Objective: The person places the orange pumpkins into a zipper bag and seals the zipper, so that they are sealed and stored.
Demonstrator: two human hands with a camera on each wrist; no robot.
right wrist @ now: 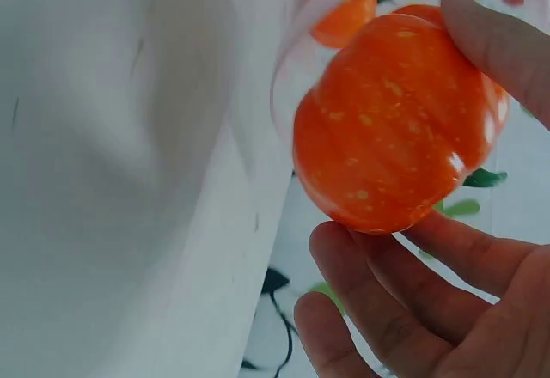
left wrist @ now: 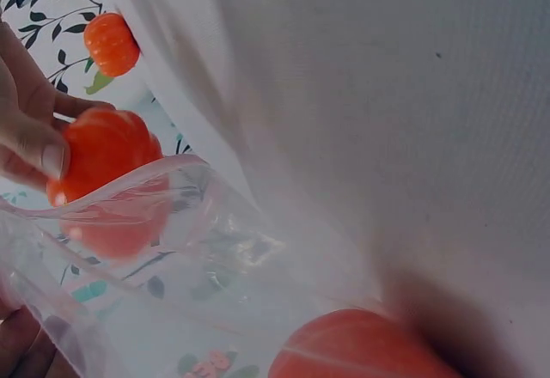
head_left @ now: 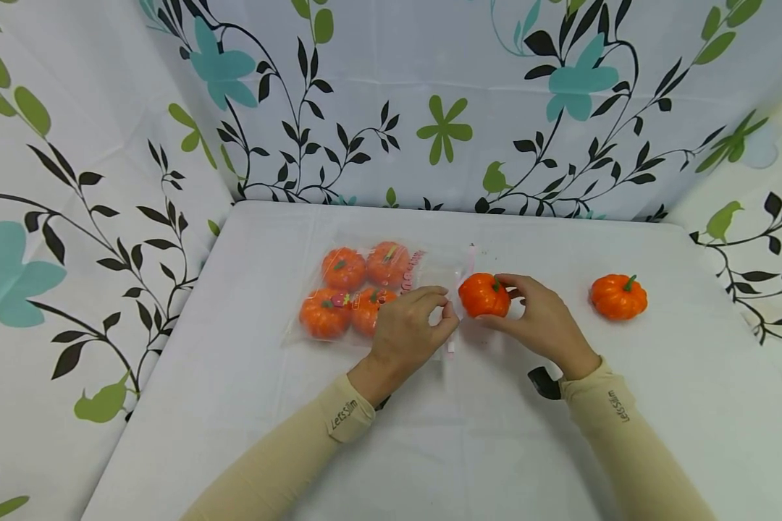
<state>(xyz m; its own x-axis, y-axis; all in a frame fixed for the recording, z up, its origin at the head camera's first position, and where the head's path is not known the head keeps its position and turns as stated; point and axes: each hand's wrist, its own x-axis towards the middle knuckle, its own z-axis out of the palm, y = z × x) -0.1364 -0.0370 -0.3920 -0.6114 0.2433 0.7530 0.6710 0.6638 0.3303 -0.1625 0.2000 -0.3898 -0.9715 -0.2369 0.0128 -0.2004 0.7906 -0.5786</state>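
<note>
A small orange toy pumpkin (head_left: 482, 294) with a green stem sits between the thumb and fingers of my right hand (head_left: 547, 322). Right at the mouth of a clear zip bag (head_left: 438, 262), it overlaps the bag's pinkish rim in the left wrist view. My left hand (head_left: 404, 329) pinches the edge of that bag near its mouth. Inside the bag lie several similar pumpkins (head_left: 326, 314), partly hidden by my left hand. The right wrist view shows the held pumpkin (right wrist: 395, 120) close up, fingertips against its underside and thumb on the other side.
Another orange pumpkin (head_left: 619, 297) lies on the white-covered table (head_left: 508, 449), to the right of my right hand. Behind the table hangs a white curtain (head_left: 378, 58) printed with leaves and flowers, with similar fabric along both sides.
</note>
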